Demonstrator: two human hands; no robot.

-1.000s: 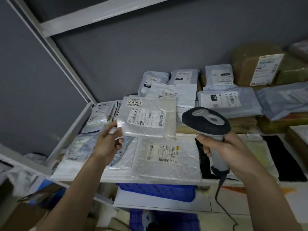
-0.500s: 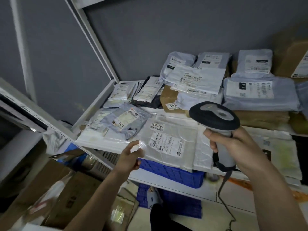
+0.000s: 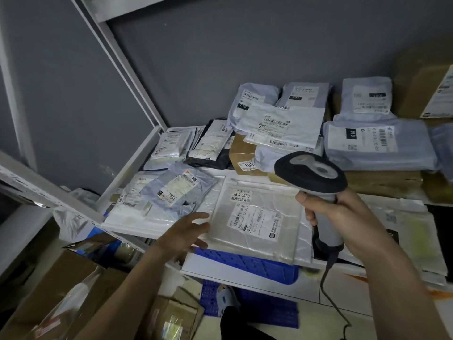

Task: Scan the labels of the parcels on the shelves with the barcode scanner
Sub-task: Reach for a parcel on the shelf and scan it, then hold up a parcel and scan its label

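White metal shelf (image 3: 127, 173), flat clear parcel (image 3: 255, 222) at front edge, grey mailers (image 3: 377, 146), possibly boxes behind

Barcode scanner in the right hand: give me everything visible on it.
The barcode scanner is a handheld gun type: dark oval head with a grey inset on top, light grey handle, dark base collar and a dark cable trailing down. The right hand grips the handle, holding it upright above the shelf, beside the clear-wrapped parcel. Its scan window is hidden.
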